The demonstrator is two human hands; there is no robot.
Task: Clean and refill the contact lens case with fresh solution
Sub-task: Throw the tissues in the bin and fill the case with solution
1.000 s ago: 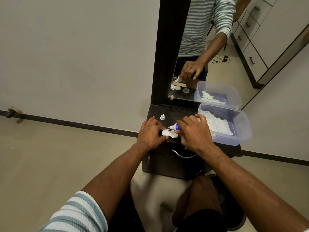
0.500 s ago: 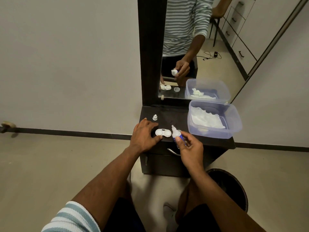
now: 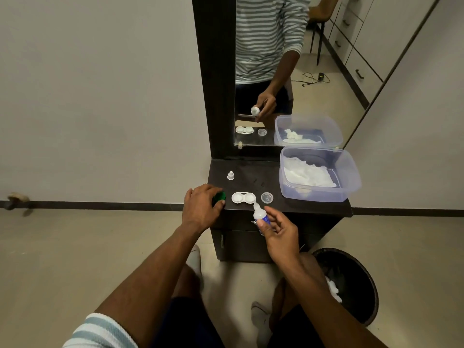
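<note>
On the floor at far left, a small doorstop-like object (image 3: 15, 198) sits against the dark skirting; its form is blurred. A dark wooden vanity cabinet (image 3: 253, 180) with a tall dark-framed mirror (image 3: 288, 71) stands against the wall.

On the cabinet top, from the left: a small white pointed bottle cap (image 3: 230, 175) stands upright toward the far side, apart from everything else. Nearer, the left hand (image 3: 200, 209) rests at the near-left corner, fingers curled over a round green lid (image 3: 220, 196), thumb tip against its near edge.

Just right of that lid lies the white two-well contact lens case (image 3: 243, 197), flat, both wells uncovered. Whether the wells hold liquid cannot be told. Just right of the case lies a small round clear plastic lid (image 3: 267, 197), apart from it.

The right hand (image 3: 278, 234) pinches a small white solution bottle with a blue label (image 3: 259, 214) between thumb and fingers; the other fingers are loosely spread. The bottle is tilted, nozzle pointing at the near-right edge of the case; whether it touches cannot be told.

At the right end sits a clear rectangular plastic container (image 3: 351, 187) holding crumpled white tissue (image 3: 308, 175). On the floor at near right is a round black waste bin (image 3: 359, 277) with white tissue inside.
</note>
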